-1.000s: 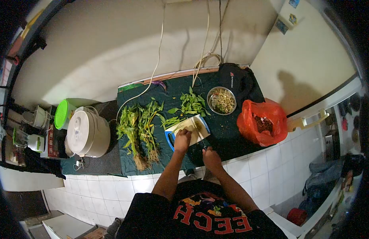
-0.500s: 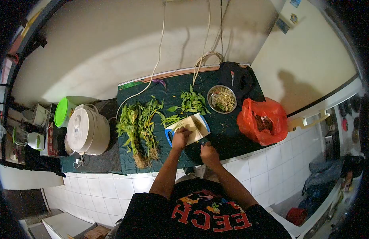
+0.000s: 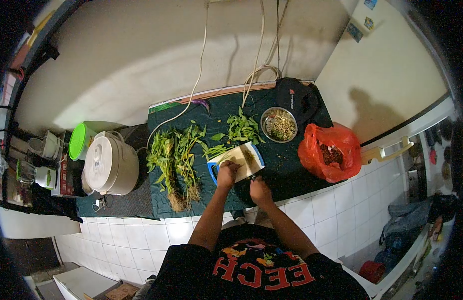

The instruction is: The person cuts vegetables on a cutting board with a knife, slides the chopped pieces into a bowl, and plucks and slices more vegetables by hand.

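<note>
My left hand (image 3: 227, 175) rests on a white cutting board (image 3: 252, 172) with a blue rim, its fingers bent over green stems (image 3: 222, 157) that lie across the board's left part. My right hand (image 3: 260, 190) is closed at the board's near edge around the dark handle of a knife (image 3: 253, 177); the blade is hard to make out. Chopped green bits (image 3: 249, 156) lie on the right part of the board. Behind it is a pile of leafy greens (image 3: 241, 127). Rooted bunches of greens (image 3: 174, 162) lie to the left.
A metal bowl (image 3: 279, 124) of chopped vegetables stands behind the board, near a black bag (image 3: 296, 100). At the right is a red plastic bag (image 3: 316, 155) with brown contents. A rice cooker (image 3: 109, 165) and a green-lidded tub (image 3: 78, 141) stand left. Cables hang along the wall.
My right hand has shifted slightly left and toward me, with the knife handle now at the board's near edge. My left hand stays at the stems, almost unmoved.
</note>
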The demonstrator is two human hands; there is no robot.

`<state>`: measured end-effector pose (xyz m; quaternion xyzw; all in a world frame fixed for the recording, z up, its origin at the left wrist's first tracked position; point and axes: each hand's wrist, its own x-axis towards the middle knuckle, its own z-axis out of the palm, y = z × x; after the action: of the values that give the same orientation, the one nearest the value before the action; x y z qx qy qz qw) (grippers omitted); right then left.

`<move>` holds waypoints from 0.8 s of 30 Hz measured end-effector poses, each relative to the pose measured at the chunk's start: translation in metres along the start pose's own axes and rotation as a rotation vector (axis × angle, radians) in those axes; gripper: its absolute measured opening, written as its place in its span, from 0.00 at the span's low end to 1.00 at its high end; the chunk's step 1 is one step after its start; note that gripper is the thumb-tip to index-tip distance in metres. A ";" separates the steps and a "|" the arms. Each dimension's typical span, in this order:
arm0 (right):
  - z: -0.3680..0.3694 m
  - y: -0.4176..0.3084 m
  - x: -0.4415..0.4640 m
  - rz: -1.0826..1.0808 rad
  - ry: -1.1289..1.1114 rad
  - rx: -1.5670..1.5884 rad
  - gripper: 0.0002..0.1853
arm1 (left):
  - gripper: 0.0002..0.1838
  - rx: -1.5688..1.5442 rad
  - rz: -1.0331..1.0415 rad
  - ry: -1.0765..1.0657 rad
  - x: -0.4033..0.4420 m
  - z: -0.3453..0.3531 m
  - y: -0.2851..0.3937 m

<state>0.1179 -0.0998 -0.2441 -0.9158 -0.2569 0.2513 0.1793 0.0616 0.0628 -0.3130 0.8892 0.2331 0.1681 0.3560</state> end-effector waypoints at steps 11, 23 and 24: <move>0.008 -0.003 0.002 0.039 0.039 0.052 0.17 | 0.10 0.116 -0.028 0.057 -0.006 -0.002 0.014; 0.018 -0.001 0.003 -0.004 0.016 0.036 0.17 | 0.13 0.295 0.159 -0.028 -0.021 -0.013 0.020; 0.018 -0.002 0.004 0.043 0.018 0.043 0.17 | 0.13 0.262 0.142 -0.017 -0.019 -0.013 0.021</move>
<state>0.1098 -0.0926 -0.2593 -0.9194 -0.2299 0.2522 0.1956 0.0455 0.0462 -0.2915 0.9436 0.1866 0.1535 0.2263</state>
